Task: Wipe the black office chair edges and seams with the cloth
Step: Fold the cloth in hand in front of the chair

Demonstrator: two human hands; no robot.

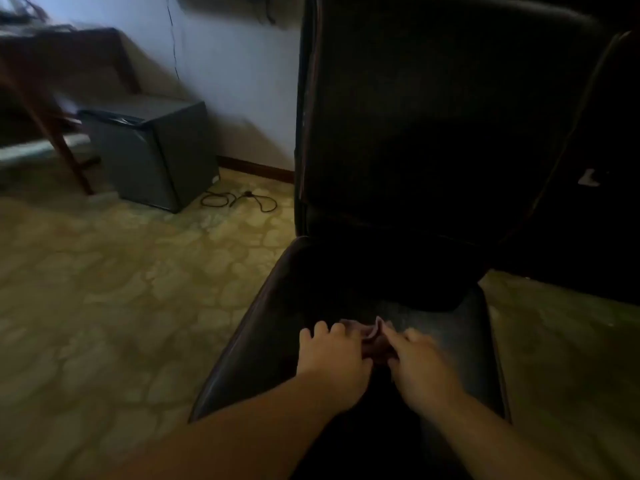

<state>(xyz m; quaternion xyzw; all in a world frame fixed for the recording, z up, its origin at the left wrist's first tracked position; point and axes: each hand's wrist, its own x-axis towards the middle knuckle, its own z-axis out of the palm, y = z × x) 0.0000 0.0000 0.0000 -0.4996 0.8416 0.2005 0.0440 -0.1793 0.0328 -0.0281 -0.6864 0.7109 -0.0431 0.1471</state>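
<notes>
The black office chair (415,133) fills the middle and right of the view, with its tall backrest upright and its seat (284,299) reaching toward me. A small pinkish cloth (372,332) lies bunched on the seat's middle. My left hand (329,355) and my right hand (419,365) sit side by side on the seat. Both hold the cloth between them by its near edges. Most of the cloth is hidden under my fingers. The frame is dark and blurred.
A dark grey box-like cabinet (152,150) stands on the patterned floor at the left, near the wall. A black cable (239,199) coils on the floor beside it. A wooden table leg (59,140) slants at the far left. Dark furniture (595,168) stands right of the chair.
</notes>
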